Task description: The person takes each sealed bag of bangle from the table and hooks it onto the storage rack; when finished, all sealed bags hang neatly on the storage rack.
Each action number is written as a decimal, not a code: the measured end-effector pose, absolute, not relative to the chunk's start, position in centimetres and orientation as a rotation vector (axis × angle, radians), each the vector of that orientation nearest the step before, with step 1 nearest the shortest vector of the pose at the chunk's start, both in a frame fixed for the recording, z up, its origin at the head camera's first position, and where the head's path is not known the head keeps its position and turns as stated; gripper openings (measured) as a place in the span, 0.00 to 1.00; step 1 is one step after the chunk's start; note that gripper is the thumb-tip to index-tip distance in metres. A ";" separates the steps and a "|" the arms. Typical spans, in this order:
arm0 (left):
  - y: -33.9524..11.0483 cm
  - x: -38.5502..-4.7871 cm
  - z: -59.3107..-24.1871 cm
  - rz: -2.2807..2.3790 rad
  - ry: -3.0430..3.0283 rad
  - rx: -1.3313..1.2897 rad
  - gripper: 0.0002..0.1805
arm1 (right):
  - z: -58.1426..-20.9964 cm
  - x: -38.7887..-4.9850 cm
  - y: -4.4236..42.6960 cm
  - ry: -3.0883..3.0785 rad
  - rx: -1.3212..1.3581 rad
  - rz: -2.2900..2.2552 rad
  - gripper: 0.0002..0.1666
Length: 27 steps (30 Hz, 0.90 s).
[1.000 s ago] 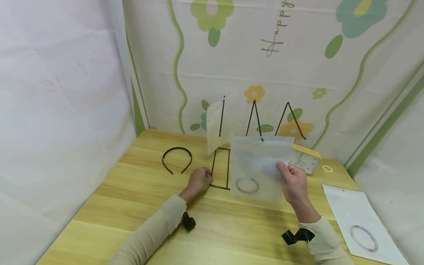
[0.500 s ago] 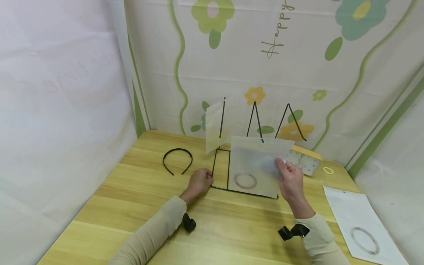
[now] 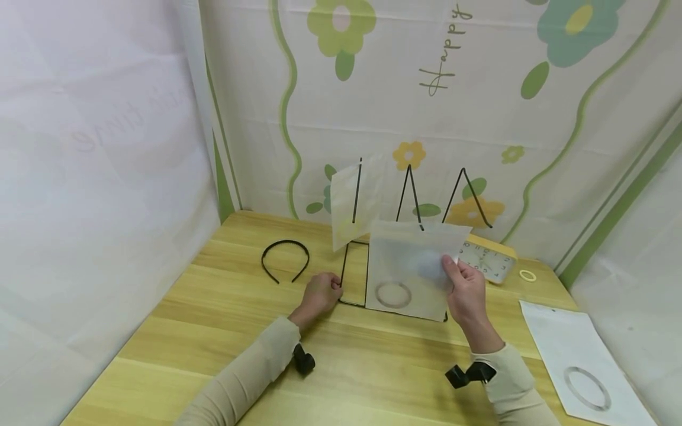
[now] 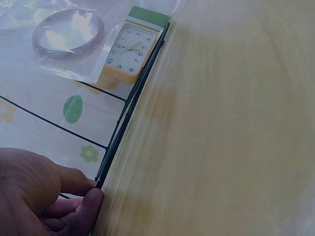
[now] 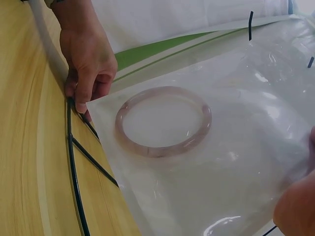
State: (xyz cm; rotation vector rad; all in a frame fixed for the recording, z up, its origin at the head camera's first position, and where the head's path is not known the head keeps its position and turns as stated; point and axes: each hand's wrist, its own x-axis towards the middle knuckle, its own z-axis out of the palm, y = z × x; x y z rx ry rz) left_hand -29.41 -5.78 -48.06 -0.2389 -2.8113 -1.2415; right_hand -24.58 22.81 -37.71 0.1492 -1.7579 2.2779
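Observation:
A clear zip bag point(image 3: 412, 254) with a pinkish bangle point(image 5: 162, 152) inside is held at its right edge by my right hand point(image 3: 469, 299), thumb in front. The bag's top edge meets the front tip of the middle hook on a black wire display rack point(image 3: 344, 269); whether the hook passes through it I cannot tell for sure. My left hand point(image 3: 318, 294) pinches the front left corner of the rack's base on the table. Another translucent bag point(image 3: 345, 207) hangs on the rack's left hook. The right hook point(image 3: 463, 170) carries nothing.
A black headband point(image 3: 285, 241) lies left of the rack. Behind my right hand stands a yellow clock point(image 3: 489, 260), with a small yellow ring point(image 3: 527, 276) beside it. A white bag point(image 3: 565, 337) with a bangle lies at the table's right edge.
My right hand has moved slightly left and the bag has swung back toward the rack, its lower edge now near the base's front bar. My left hand keeps its place on the rack.

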 end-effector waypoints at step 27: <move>-5.7 -29.4 -48.1 -1.242 -2.825 -0.231 0.12 | -37.1 -24.8 22.3 -1.841 -0.056 2.278 0.14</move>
